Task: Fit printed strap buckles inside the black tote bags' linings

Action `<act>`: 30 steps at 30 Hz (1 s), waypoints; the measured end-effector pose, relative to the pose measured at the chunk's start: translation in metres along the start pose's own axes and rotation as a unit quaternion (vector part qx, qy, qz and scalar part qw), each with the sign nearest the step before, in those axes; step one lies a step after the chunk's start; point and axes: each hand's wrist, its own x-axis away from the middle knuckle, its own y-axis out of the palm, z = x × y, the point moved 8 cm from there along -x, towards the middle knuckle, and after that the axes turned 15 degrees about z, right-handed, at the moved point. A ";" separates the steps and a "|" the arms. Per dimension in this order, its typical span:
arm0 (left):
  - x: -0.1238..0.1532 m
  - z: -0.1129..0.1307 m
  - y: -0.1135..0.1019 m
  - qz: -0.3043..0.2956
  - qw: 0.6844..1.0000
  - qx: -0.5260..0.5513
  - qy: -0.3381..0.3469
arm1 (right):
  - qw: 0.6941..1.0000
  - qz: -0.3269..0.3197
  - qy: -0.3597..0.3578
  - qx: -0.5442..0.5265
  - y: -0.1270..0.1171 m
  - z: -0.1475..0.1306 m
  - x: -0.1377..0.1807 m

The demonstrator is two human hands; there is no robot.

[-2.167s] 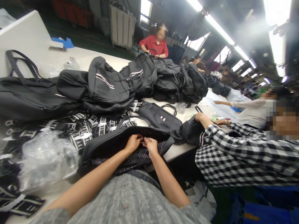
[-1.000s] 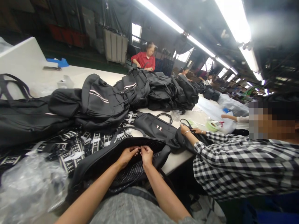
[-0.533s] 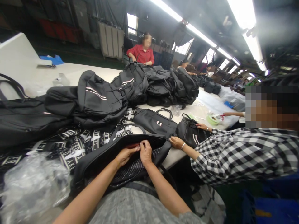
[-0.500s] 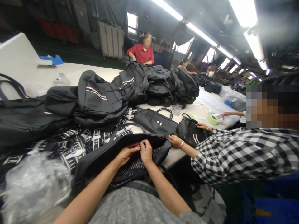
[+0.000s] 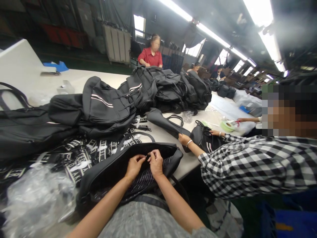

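Note:
A large black bag lies open on its side against my body, its dark lining printed with small white marks. Both of my hands are over its mouth, close together. The thumb and fingers of my left hand are pinched together. My right hand is pinched as well, its fingertips almost meeting the left ones. Something small and dark seems to be between them, but I cannot make it out. A black handle loops up from the bag's far side.
Black-and-white printed straps and clear plastic bags lie left. Black backpacks are heaped behind. At right, a co-worker in a checked shirt grips a black tote beside a smaller bag. Green tape lies beyond.
My hands have drawn slightly apart, and the reddish thing at my fingertips no longer shows. The co-worker's hand has left my bag's corner and now tilts up the tote.

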 end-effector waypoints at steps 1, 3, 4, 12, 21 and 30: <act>0.004 0.004 -0.002 0.007 1.000 -0.015 0.015 | 1.000 0.000 -0.005 0.002 -0.001 -0.001 0.001; 0.010 0.009 -0.006 0.016 0.999 -0.033 0.032 | 1.000 -0.007 -0.005 0.001 -0.001 -0.003 0.003; 0.012 0.010 -0.007 0.021 0.998 -0.038 0.035 | 1.000 -0.012 -0.001 -0.005 0.000 -0.003 0.003; 0.002 -0.007 -0.003 0.016 0.997 0.025 -0.078 | 0.999 -0.026 -0.021 -0.031 0.004 -0.007 0.001; -0.008 -0.005 -0.015 0.013 0.998 -0.047 0.032 | 0.991 -0.027 -0.119 0.050 0.019 0.006 0.012; -0.027 -0.019 -0.013 0.025 0.999 -0.008 0.017 | 0.992 -0.046 -0.119 0.016 0.041 0.038 -0.002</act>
